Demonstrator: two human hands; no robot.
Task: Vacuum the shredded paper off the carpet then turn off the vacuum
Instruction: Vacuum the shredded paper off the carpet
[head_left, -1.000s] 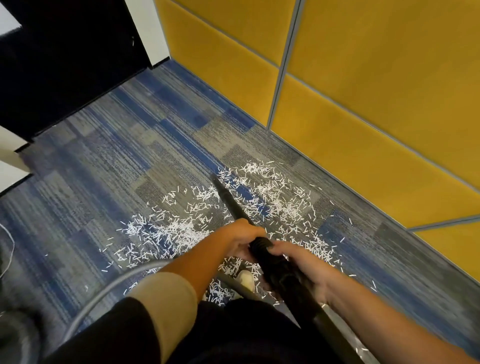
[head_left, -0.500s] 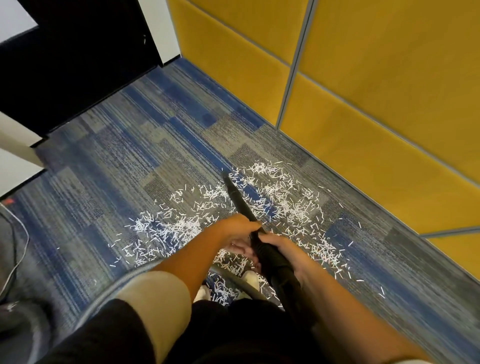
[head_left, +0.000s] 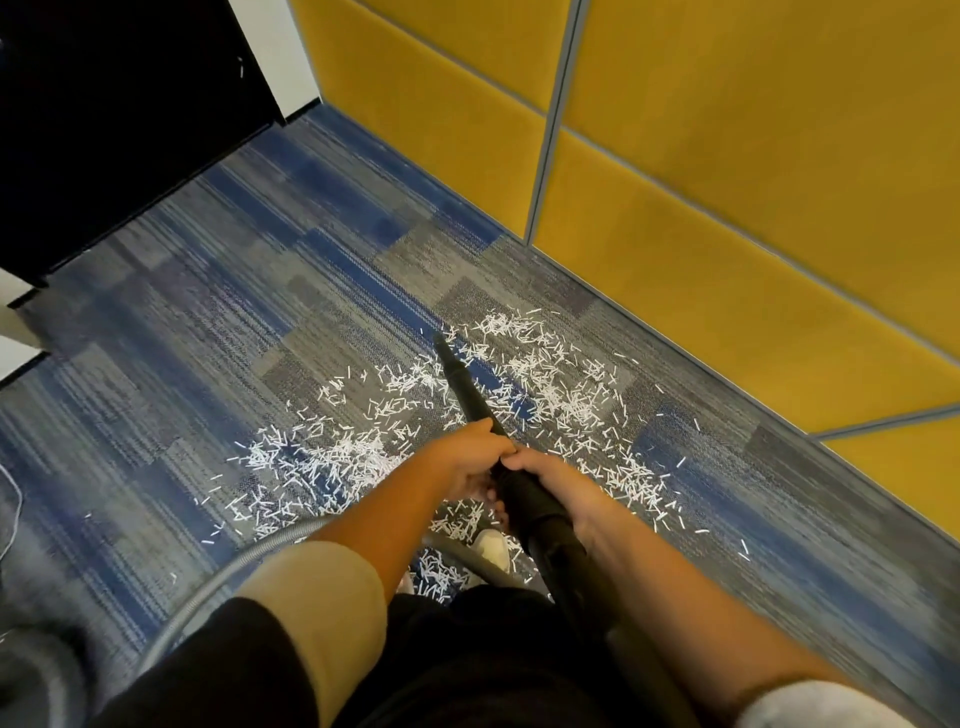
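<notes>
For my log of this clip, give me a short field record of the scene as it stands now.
tool: black vacuum wand, tip pointing down at carpet
left grip: curled round wand
right grip: curled round wand, just behind left
debris: shredded paper scattered on both sides of wand
hose: grey hose curving at lower left
task state: paper not yet cleared

I see matt blk plastic wand (head_left: 460, 380), white paper shreds (head_left: 322, 457) on rough woven carpet (head_left: 208, 338); wall panels (head_left: 753, 234) look felt-like, matt.
</notes>
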